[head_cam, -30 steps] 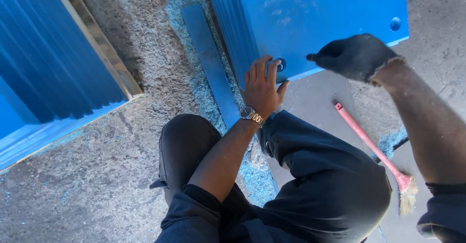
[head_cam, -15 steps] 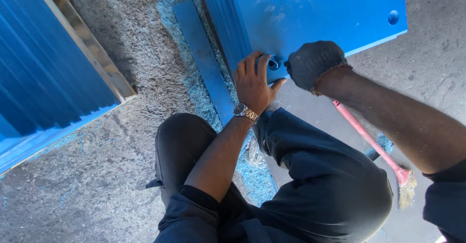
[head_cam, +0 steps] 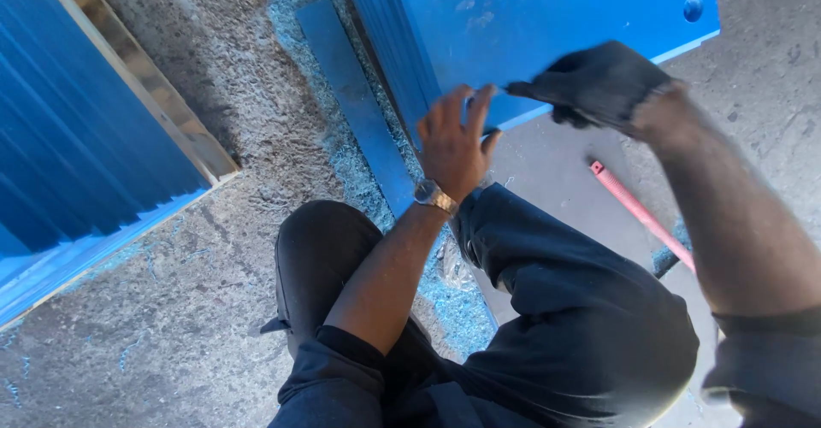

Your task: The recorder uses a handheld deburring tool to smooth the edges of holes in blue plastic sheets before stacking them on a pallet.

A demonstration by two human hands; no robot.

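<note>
Fingers of the bare left hand (head_cam: 453, 141) are spread and pressed flat on the lower edge of the blue metal panel (head_cam: 530, 26), which lies on the concrete floor (head_cam: 214, 248). The gloved right hand (head_cam: 599, 82) pinches something small just beside that edge, fingers together.

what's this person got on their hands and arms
The left hand is bare, with a metal wristwatch on the wrist and a dark sleeve pushed up past the elbow. The right hand wears a black glove that ends at the wrist; the forearm above it is bare, and a dark sleeve starts near the elbow.
</note>
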